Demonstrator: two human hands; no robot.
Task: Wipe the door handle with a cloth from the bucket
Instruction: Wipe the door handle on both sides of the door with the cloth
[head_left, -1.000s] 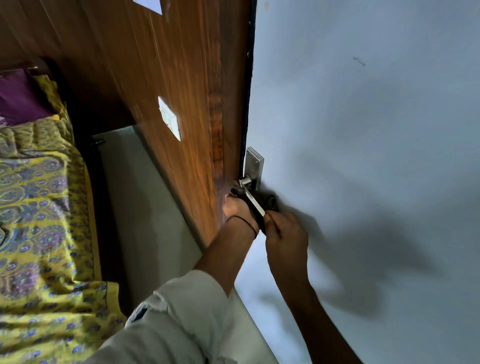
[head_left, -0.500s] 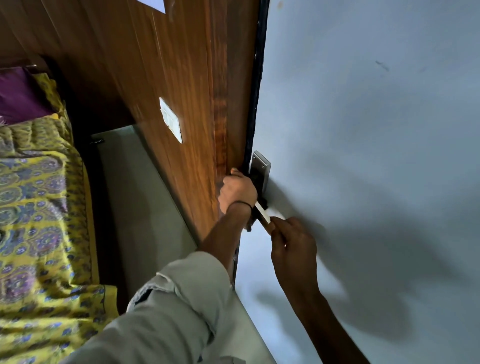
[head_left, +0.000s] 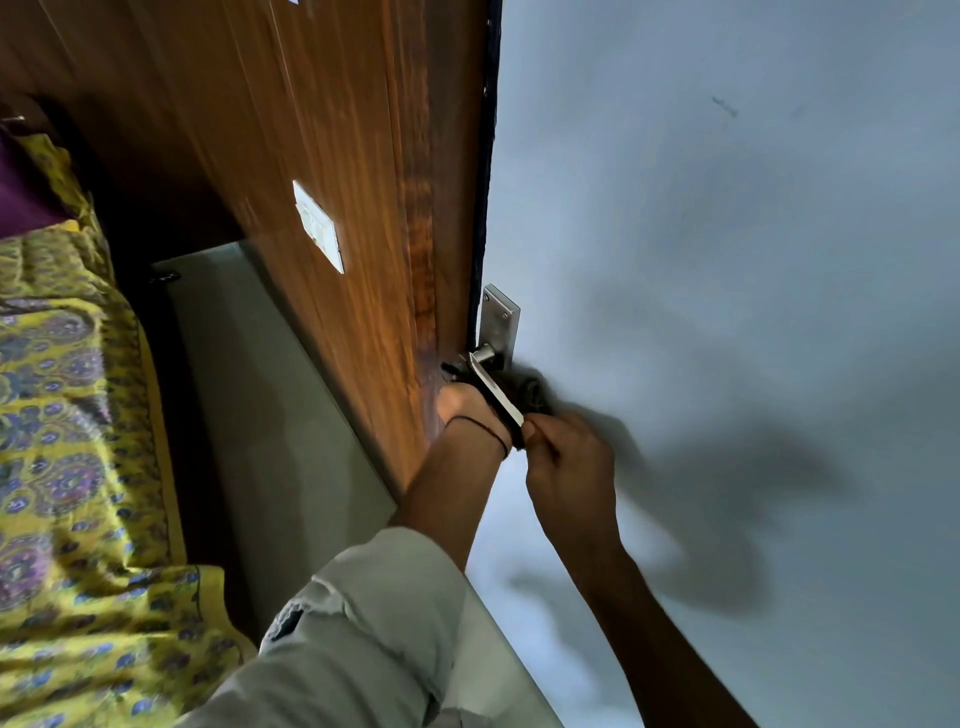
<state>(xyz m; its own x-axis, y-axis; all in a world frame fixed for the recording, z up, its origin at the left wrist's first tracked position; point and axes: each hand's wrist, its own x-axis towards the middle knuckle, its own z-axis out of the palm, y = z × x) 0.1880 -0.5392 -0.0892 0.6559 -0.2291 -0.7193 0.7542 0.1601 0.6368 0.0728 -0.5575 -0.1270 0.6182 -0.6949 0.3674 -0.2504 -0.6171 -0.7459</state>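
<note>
Head view: the wipe looks mid-course, with no bucket in sight. The right hand (head_left: 569, 465) pinches the free end of the steel lever handle (head_left: 494, 389) on the grey door (head_left: 727, 260), while the left hand (head_left: 470, 408) presses a dark cloth (head_left: 530, 391) against its underside. The backplate (head_left: 498, 322) seems untouched.

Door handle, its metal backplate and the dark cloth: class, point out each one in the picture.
door handle (head_left: 496, 397), head view, middle of the lever's bright edge
backplate (head_left: 500, 317), head view, upper flat face
cloth (head_left: 530, 389), head view, bunched part behind the lever
</note>
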